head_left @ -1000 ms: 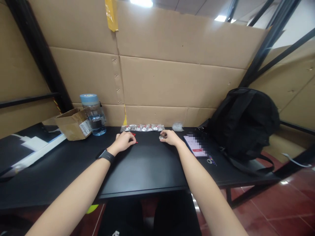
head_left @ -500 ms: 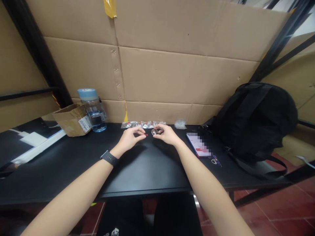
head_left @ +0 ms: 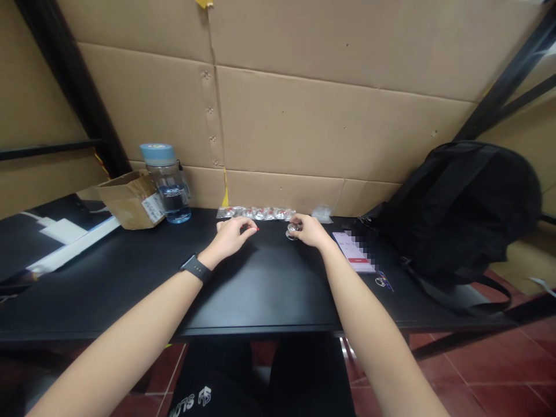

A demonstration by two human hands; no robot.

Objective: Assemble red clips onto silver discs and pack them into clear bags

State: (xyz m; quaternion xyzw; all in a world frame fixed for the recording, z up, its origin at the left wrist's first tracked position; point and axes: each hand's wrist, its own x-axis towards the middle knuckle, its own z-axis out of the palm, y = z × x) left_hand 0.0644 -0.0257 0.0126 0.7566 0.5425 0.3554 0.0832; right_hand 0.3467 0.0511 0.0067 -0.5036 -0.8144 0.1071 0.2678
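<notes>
A left hand (head_left: 231, 234) pinches a small red piece (head_left: 256, 229); the right hand (head_left: 309, 230) grips a small clear round part (head_left: 293, 232) over a black desk (head_left: 260, 289).

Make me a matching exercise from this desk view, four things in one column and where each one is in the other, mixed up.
1 small red piece
2 clear round piece
3 water bottle
4 phone

A beside the cardboard box
B flat on the table, next to the backpack
C held by the right hand
D pinched in the left hand

Pairs: 1-D, 2-C, 3-A, 4-B
</notes>
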